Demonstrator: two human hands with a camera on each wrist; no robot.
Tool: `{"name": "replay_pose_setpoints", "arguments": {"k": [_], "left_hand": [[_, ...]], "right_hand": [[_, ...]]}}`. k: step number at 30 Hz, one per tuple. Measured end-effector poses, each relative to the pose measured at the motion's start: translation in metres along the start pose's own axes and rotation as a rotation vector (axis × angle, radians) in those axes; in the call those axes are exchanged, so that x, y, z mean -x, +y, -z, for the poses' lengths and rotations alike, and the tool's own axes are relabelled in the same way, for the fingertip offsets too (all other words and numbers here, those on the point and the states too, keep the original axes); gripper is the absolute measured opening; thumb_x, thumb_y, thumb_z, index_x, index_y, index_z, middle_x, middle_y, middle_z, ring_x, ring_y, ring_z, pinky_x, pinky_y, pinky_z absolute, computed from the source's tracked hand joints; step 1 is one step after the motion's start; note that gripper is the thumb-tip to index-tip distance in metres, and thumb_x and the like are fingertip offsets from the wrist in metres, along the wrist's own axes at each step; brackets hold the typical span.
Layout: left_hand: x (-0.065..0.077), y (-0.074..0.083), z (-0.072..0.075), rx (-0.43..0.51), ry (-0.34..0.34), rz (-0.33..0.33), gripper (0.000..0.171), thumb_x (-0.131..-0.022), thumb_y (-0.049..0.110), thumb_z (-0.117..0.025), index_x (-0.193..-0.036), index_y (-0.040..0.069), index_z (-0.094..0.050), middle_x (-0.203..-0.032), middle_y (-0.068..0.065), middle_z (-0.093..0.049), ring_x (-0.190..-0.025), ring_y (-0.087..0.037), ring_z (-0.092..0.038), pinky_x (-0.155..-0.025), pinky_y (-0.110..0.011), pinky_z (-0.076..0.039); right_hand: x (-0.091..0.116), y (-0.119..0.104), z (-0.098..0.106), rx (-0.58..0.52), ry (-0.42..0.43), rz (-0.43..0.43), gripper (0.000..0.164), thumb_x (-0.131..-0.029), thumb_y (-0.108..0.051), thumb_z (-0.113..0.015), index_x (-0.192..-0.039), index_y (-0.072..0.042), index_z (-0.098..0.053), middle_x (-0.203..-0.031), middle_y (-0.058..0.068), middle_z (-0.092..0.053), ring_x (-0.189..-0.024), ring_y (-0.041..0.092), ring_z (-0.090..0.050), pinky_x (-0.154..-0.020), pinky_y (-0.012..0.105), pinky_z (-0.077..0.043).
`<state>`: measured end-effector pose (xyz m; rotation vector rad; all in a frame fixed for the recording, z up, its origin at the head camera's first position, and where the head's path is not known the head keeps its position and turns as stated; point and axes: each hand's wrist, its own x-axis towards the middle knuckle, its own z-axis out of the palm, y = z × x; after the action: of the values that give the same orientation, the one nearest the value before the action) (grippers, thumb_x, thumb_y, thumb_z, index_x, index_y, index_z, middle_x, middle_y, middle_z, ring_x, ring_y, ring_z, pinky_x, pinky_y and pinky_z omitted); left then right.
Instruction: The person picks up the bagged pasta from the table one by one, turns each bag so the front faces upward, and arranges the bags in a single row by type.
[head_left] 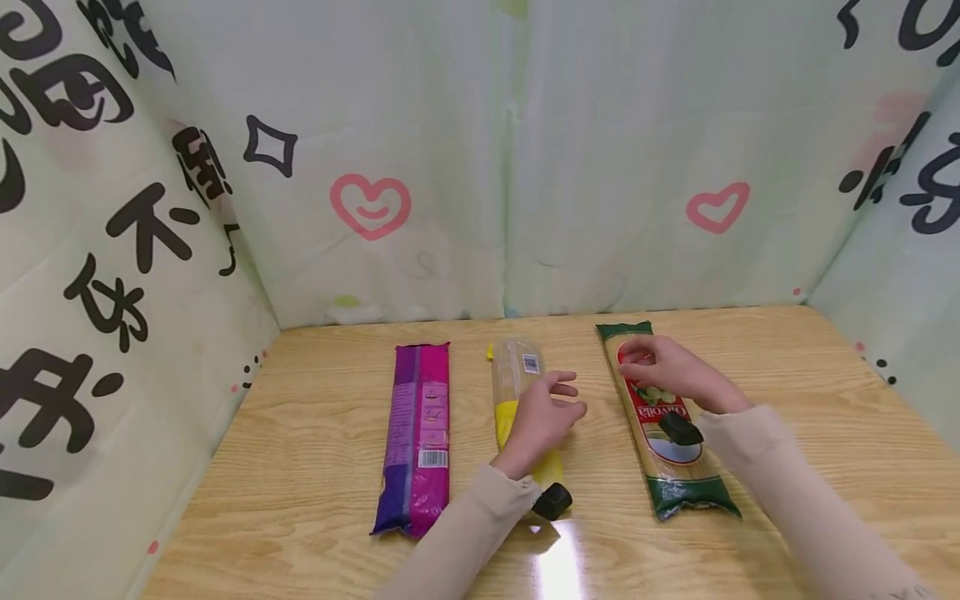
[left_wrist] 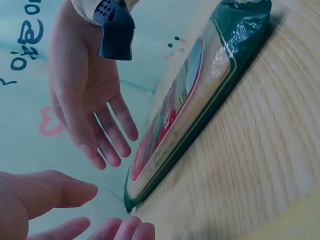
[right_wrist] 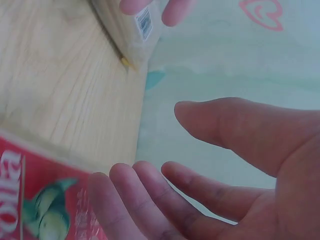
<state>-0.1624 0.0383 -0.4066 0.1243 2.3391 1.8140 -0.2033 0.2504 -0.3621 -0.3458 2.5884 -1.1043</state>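
My left hand [head_left: 542, 421] hovers over a clear and yellow pack [head_left: 513, 375], its fingers relaxed and pointing right, nothing in them. To the right, my right hand [head_left: 678, 371] is above a green-ended pack of spaghetti [head_left: 648, 425] with a red label. Its fingers are loosely bent and hold nothing. Seen in the left wrist view, the spaghetti pack [left_wrist: 185, 105] lies on the table, with a gap between it and the right hand [left_wrist: 85, 85]. The right wrist view has thumb and fingers spread apart beside the red label [right_wrist: 47, 195].
A purple and pink pack [head_left: 416, 437] lies lengthwise at the left of the wooden table [head_left: 315, 467]. Printed curtains [head_left: 450, 167] stand along the table's back and both sides. Each wrist carries a small black device [head_left: 552, 502].
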Motion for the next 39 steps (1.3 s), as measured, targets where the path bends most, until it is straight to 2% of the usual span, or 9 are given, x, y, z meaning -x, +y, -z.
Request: {"name": "replay_pose_setpoints", "arguments": {"k": [7,12,17,20,27,34,39], "left_hand": [[0.002,0.003,0.024,-0.032,0.026,-0.034,0.043,-0.087,0.006,-0.071,-0.129,0.007,-0.062,-0.115,-0.015,-0.068,-0.091,-0.018,-0.070,-0.078,-0.028,-0.058],[0.006,0.004,0.045,-0.011,0.038,-0.055,0.042,-0.089,0.006,-0.069,-0.130,0.006,-0.061,-0.117,-0.017,-0.068,-0.098,-0.024,-0.069,-0.083,-0.032,-0.059],[0.008,-0.001,0.063,-0.039,0.055,-0.057,0.043,-0.089,0.005,-0.068,-0.131,0.002,-0.061,-0.116,-0.017,-0.068,-0.101,-0.030,-0.068,-0.085,-0.037,-0.059],[0.008,-0.004,0.069,-0.053,0.070,-0.040,0.042,-0.090,0.007,-0.067,-0.131,0.003,-0.061,-0.115,-0.015,-0.068,-0.102,-0.030,-0.068,-0.086,-0.038,-0.059],[0.011,-0.019,0.087,-0.062,0.108,-0.049,0.039,-0.089,0.006,-0.067,-0.128,0.001,-0.062,-0.112,-0.017,-0.068,-0.100,-0.033,-0.068,-0.084,-0.038,-0.059],[0.013,-0.029,0.093,-0.054,0.105,-0.021,0.038,-0.090,0.006,-0.067,-0.127,-0.001,-0.062,-0.115,-0.019,-0.067,-0.100,-0.032,-0.068,-0.086,-0.037,-0.059],[0.011,-0.035,0.093,-0.082,0.115,-0.013,0.038,-0.088,0.004,-0.067,-0.126,-0.002,-0.063,-0.114,-0.019,-0.068,-0.097,-0.031,-0.068,-0.082,-0.035,-0.059]], "right_hand": [[-0.010,-0.014,-0.011,0.039,0.011,0.031,0.056,-0.098,-0.025,-0.063,-0.134,0.014,-0.046,-0.118,0.025,-0.059,-0.098,0.030,-0.063,-0.084,0.040,-0.058],[-0.018,-0.018,-0.021,-0.016,-0.011,0.040,0.055,-0.098,-0.024,-0.063,-0.133,0.014,-0.045,-0.119,0.026,-0.059,-0.101,0.032,-0.063,-0.088,0.043,-0.058],[-0.023,-0.017,-0.028,-0.070,-0.037,0.024,0.053,-0.098,-0.019,-0.062,-0.134,0.015,-0.042,-0.122,0.028,-0.056,-0.104,0.037,-0.063,-0.089,0.045,-0.057],[-0.025,-0.016,-0.031,-0.072,-0.035,0.013,0.050,-0.098,-0.017,-0.062,-0.133,0.015,-0.043,-0.121,0.029,-0.057,-0.103,0.037,-0.064,-0.088,0.044,-0.058],[-0.037,-0.017,-0.045,-0.115,-0.073,0.006,0.054,-0.099,-0.017,-0.061,-0.138,0.014,-0.039,-0.125,0.030,-0.057,-0.103,0.036,-0.066,-0.091,0.045,-0.057],[-0.043,-0.016,-0.057,-0.163,-0.085,-0.029,0.056,-0.097,-0.019,-0.064,-0.138,0.010,-0.041,-0.122,0.025,-0.060,-0.096,0.029,-0.068,-0.090,0.041,-0.057],[-0.046,-0.016,-0.063,-0.185,-0.095,-0.050,0.054,-0.097,-0.018,-0.063,-0.138,0.010,-0.041,-0.120,0.024,-0.060,-0.094,0.028,-0.068,-0.091,0.040,-0.057]]}}
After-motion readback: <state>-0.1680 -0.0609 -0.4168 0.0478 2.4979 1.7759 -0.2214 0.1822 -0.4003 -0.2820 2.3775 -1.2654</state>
